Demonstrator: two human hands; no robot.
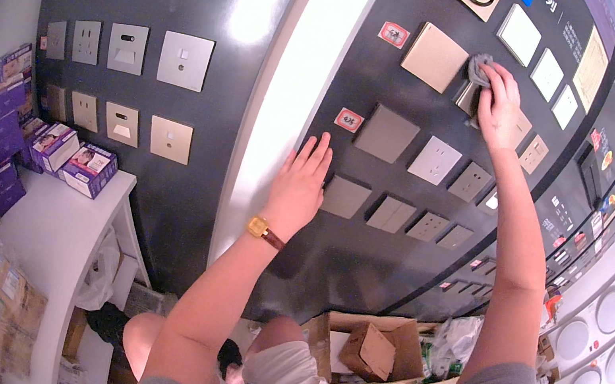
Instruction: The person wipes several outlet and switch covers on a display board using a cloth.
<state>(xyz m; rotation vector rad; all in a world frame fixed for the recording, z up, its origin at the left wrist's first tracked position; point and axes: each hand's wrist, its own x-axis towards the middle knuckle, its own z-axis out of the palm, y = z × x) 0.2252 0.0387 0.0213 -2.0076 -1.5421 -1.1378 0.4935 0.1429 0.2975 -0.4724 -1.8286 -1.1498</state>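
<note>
My right hand (500,105) holds a crumpled grey cloth (479,68) at the upper edge of a small metallic-looking wall plate (467,98), which the hand partly hides. Just left of it is a gold blank switch plate (435,57). Lower down, my left hand (299,185) lies flat on the dark display panel (342,258), beside its white edge strip (286,98), with no object in it. Near those fingers are a grey-brown switch plate (387,133), a grey plate (346,196) and a red-bordered price tag (349,119). A white socket plate (435,160) sits further right.
A second dark panel (212,110) with rows of switches and sockets stands on the left. Purple boxes (89,168) are stacked on a white counter (53,218). Below are an open cardboard box (409,347) and plastic bags (455,342). Round lamps (611,309) line the right.
</note>
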